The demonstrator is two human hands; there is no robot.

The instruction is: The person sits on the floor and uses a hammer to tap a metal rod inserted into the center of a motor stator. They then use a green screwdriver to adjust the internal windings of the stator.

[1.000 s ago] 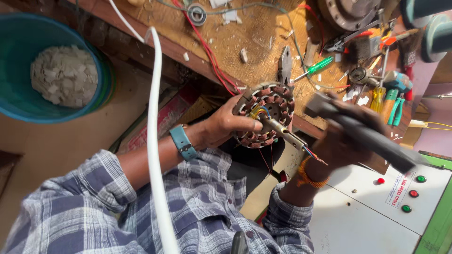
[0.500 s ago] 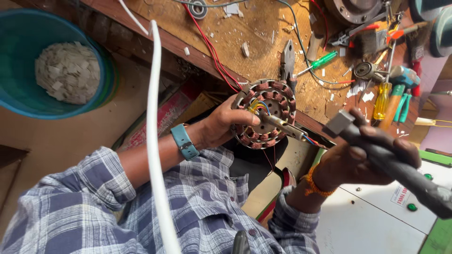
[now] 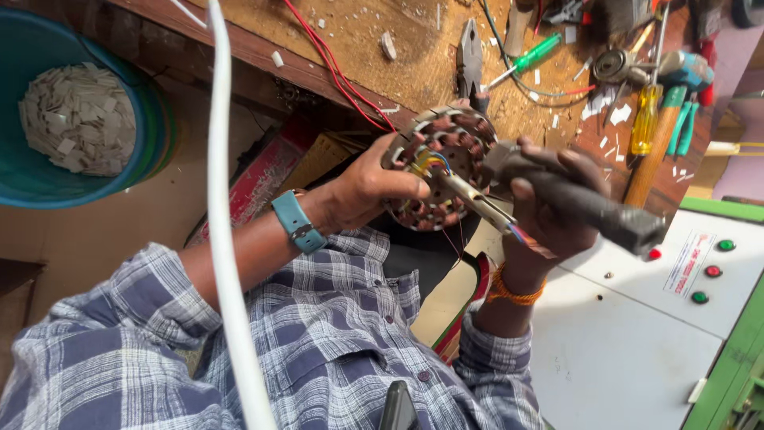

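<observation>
1. while the left hand (image 3: 362, 187) grips the wound stator (image 3: 438, 171) above the worktop (image 3: 414, 56) edge, the right hand (image 3: 549, 203) clenches a dark tool handle (image 3: 593, 211).
2. the step looks like working its shaft (image 3: 469, 199); next calls for steady holding.

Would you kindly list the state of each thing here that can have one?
Round copper-wound motor stator: held up off the bench, gripped at its rim by the left hand.
Dark-handled tool: gripped in the right hand.
Grey steel pliers: lying shut on the bench.
Teal plastic tub: holding pale scraps.
</observation>
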